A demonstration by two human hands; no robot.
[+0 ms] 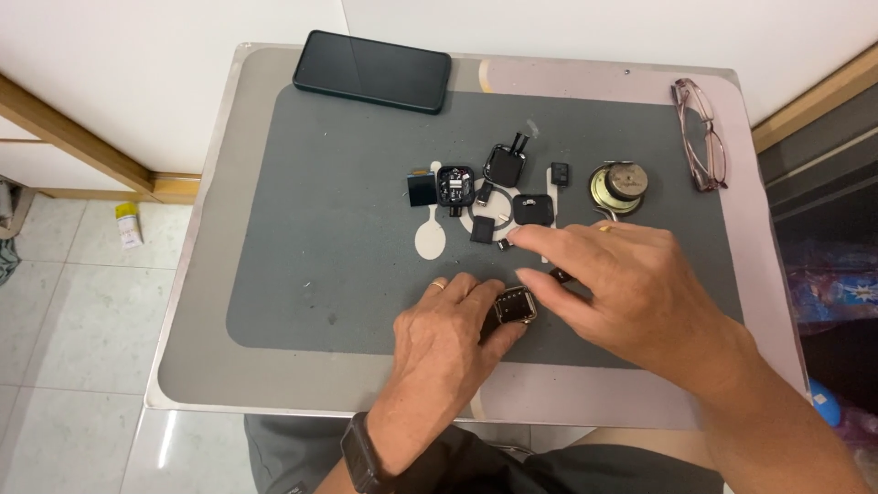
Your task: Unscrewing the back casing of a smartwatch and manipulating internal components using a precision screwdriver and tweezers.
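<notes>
Small square watch case (515, 305): light, rigid, slick, likely fragile; best held by its edges; left hand (444, 343) pinches it against the grey mat (320, 256); right hand (622, 284) open, fingertips hovering over loose parts (482, 229).

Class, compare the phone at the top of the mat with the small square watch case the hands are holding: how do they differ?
The phone is much larger and oblong; the watch case is small and squarish. The phone lies untouched at the mat's far edge; the watch case sits held by the left hand, the right hand beside it. Both have dark faces.
</notes>
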